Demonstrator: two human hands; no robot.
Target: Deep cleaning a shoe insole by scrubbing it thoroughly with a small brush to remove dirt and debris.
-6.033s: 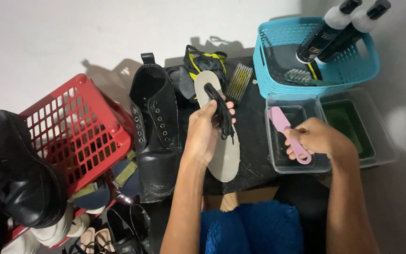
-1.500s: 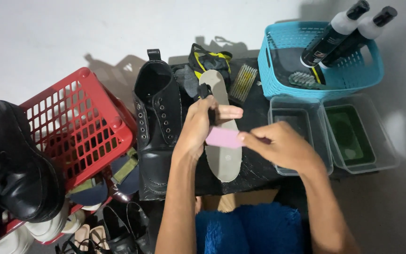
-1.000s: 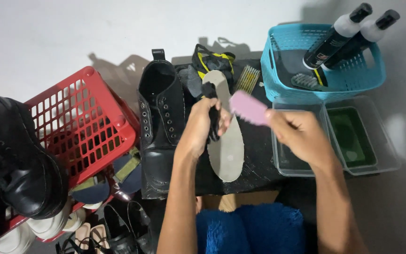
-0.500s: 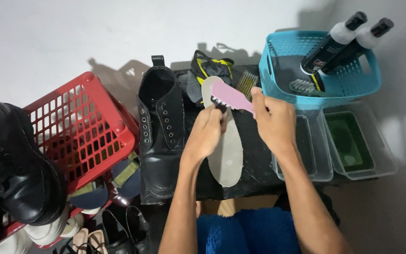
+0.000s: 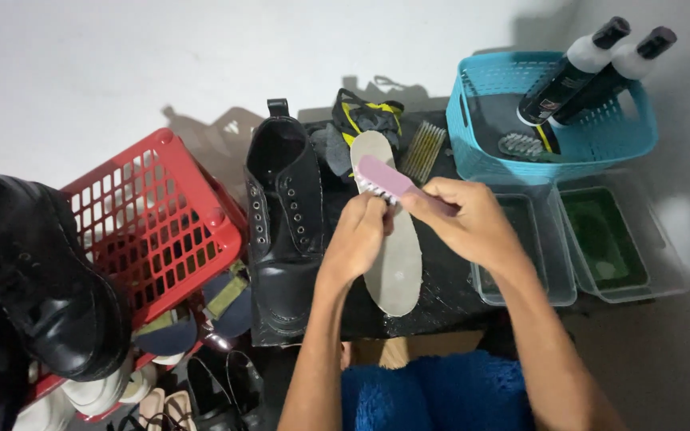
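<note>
A grey-beige insole [image 5: 395, 263] lies lengthwise on a black mat [image 5: 449, 279]. My left hand [image 5: 358, 238] presses on its middle and holds it. My right hand [image 5: 465, 222] grips the handle of a pink scrub brush [image 5: 387, 179], whose bristles rest on the insole's far end. A tall black lace-up boot [image 5: 283, 227] lies just left of the insole.
A red basket [image 5: 153, 215] sits at left beside another black boot [image 5: 37, 287] and several shoes below. A teal basket [image 5: 549, 120] with two bottles stands at the back right. Two clear tubs [image 5: 604, 239] hold liquid at right. A yellow-bristled brush [image 5: 423, 150] lies behind the insole.
My right hand lifted the pink brush out of the near tub, carried it left over the insole, and now has it set on the insole's far end. The left hand stayed on the insole.
</note>
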